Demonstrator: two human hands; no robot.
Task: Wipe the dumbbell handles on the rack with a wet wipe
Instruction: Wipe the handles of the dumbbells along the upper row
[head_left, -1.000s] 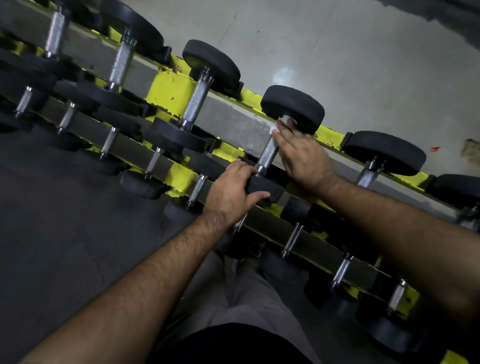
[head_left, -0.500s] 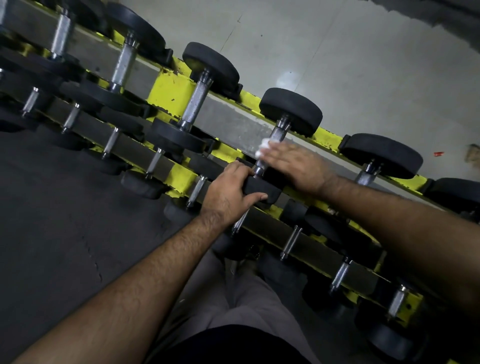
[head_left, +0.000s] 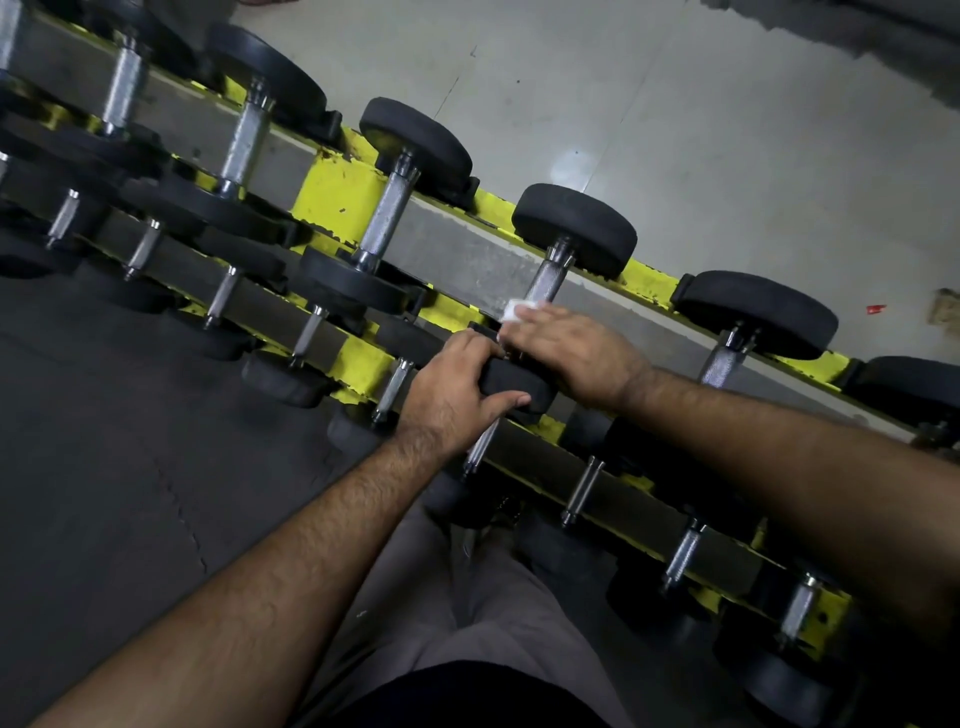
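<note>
Dumbbell handle (head_left: 546, 280) lower end hidden under right hand (head_left: 576, 358) and wipe (head_left: 515, 310).

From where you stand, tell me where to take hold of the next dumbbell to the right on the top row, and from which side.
Grip the dumbbell by its knurled metal handle, the only narrow part between the two wide black ends. Come from above, fingers wrapping across the bar: it lies crosswise on the rack with its top side open. The near end is hidden by the right hand's forearm, so clear that first.

Yellow-and-grey two-tier rack (head_left: 337, 195) on floor (head_left: 727, 130); black-ended dumbbells (head_left: 395, 208) rest across both tiers.
</note>
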